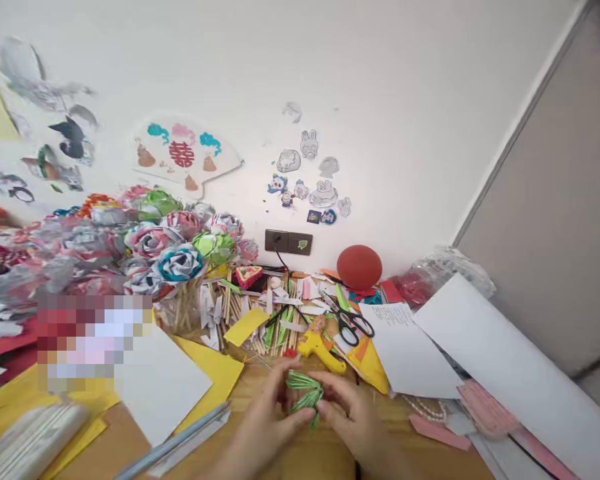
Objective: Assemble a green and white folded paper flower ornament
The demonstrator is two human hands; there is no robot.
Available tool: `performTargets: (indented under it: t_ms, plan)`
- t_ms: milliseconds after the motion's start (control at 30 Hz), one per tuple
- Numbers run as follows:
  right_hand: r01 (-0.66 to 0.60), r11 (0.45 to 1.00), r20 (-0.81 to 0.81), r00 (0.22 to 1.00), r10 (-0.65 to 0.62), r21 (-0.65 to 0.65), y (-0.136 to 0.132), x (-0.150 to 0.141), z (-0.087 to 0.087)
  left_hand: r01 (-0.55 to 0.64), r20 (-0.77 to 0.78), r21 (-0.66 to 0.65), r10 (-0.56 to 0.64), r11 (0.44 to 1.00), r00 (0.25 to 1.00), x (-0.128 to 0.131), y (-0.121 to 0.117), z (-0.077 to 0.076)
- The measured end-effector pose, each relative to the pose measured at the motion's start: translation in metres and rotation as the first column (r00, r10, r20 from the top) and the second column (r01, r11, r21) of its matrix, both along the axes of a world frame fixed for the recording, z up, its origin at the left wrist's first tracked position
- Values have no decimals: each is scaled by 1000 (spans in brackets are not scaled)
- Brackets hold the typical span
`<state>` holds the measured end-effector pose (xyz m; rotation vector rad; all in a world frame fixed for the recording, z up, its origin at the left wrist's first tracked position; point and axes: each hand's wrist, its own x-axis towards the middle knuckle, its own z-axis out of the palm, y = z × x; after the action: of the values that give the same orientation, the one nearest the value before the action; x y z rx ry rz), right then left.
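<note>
Fingers (304, 415) of both hands close on a green striped paper piece (304, 393), held between the left hand (260, 427) and right hand (353, 417) just above the near edge of the bench (330, 460). Just beyond it lies a yellow glue gun (323, 350), with scissors (350, 323) farther right and paper roses (170, 247) far left.

We count two hands (267, 420) (353, 413), one green folded paper piece (303, 390), one pair of scissors (350, 323), one red ball (359, 267) and one yellow glue gun (320, 348).
</note>
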<state>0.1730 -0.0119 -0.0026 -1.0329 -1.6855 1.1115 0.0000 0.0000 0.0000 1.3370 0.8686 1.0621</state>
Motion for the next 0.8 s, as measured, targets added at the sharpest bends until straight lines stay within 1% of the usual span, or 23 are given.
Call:
performTargets:
  t_ms: [67,133,233,333,400,500,633,700,800]
  plan:
    - [-9,1000,46,999,9,13,-1,-2,1,5,91,-38,-2,999,996,2,3,1]
    - [-11,999,104,995,7,40,-3,-3,1,8,133,-53,-1,999,991,3,6,4]
    - [-2,994,213,977,-22,110,-3,-3,2,2,104,-34,1,999,995,2,7,8]
    - [3,968,318,944,-85,250,-4,0,4,30,60,0,-30,1000,998,0,7,8]
    - [-53,936,410,906,-101,348,-4,1,5,38,28,30,-39,999,999,0,7,5]
    - [-131,901,523,844,-117,413,-4,2,7,38,-25,61,-37,997,999,-1,8,1]
    - [-133,878,580,794,-183,459,-4,2,5,12,-69,73,-7,997,998,-3,10,-2]
    - [-109,871,584,781,-223,479,-3,3,2,-11,-86,66,16,998,996,-3,11,-1]
    - [-58,872,588,760,-278,486,-2,3,-2,-10,-80,43,13,999,997,-2,13,1]
